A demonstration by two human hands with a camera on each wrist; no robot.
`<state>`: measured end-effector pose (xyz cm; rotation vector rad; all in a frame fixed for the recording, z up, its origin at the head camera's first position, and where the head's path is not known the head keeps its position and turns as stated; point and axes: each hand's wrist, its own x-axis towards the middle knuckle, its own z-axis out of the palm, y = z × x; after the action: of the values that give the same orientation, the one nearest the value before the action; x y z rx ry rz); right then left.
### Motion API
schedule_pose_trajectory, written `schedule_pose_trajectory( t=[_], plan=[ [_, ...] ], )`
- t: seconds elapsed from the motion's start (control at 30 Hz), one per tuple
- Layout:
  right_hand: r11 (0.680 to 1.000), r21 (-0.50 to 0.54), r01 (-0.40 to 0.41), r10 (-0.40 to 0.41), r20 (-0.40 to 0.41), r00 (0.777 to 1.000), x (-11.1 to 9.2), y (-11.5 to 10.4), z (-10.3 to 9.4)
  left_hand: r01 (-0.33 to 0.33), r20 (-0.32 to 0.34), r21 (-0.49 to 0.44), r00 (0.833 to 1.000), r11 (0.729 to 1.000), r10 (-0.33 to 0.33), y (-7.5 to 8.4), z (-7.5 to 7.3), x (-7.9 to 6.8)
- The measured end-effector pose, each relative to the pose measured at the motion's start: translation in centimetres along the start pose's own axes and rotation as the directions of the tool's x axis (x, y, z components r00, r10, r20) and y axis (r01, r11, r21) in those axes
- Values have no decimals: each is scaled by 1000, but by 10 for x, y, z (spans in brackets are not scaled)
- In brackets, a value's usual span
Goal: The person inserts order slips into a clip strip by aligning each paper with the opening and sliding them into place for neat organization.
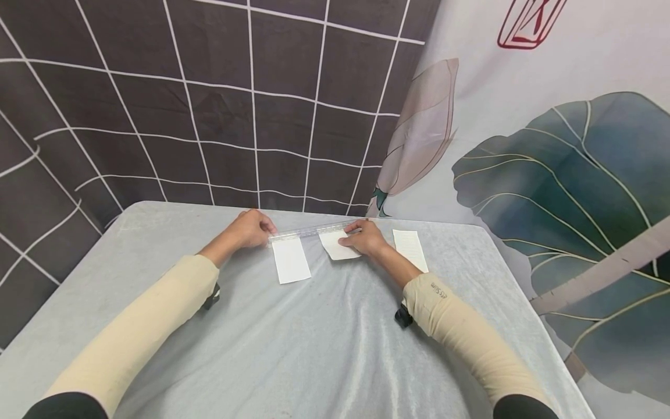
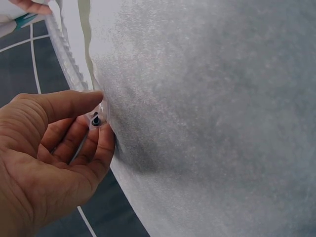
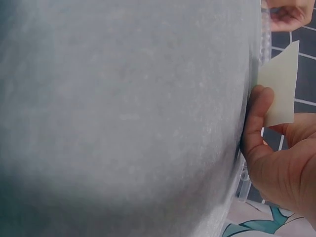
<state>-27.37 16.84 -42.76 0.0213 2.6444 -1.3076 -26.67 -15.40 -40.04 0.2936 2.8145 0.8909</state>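
A clear plastic strip (image 1: 298, 231) with a ridged edge lies crosswise near the table's back edge. My left hand (image 1: 252, 228) pinches its left end between thumb and fingers; a small dark-centred hole shows there in the left wrist view. Against the strip's front side is a white paper slip (image 1: 291, 261). To the right, my right hand (image 1: 368, 237) holds a second paper slip (image 1: 335, 244) with the thumb on it, the other fingers by the strip's right end. In the right wrist view this cream slip (image 3: 281, 86) stands tilted up, partly behind the thumb.
A third paper slip (image 1: 410, 247) with faint lines lies right of my right hand, partly hidden by the forearm. The grey velvety cloth (image 1: 293, 343) covers the table with soft folds. Behind hang a dark gridded curtain (image 1: 220, 116) and a leaf-patterned curtain (image 1: 576, 163).
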Motion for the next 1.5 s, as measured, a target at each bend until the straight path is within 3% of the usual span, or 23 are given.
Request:
schedule_pose_trajectory(
  t=[1.5],
  plan=[
    [1000, 16, -10, 10, 34, 999, -5, -15, 19, 6, 2, -15, 1000, 1000, -5, 1, -1, -1]
  ],
)
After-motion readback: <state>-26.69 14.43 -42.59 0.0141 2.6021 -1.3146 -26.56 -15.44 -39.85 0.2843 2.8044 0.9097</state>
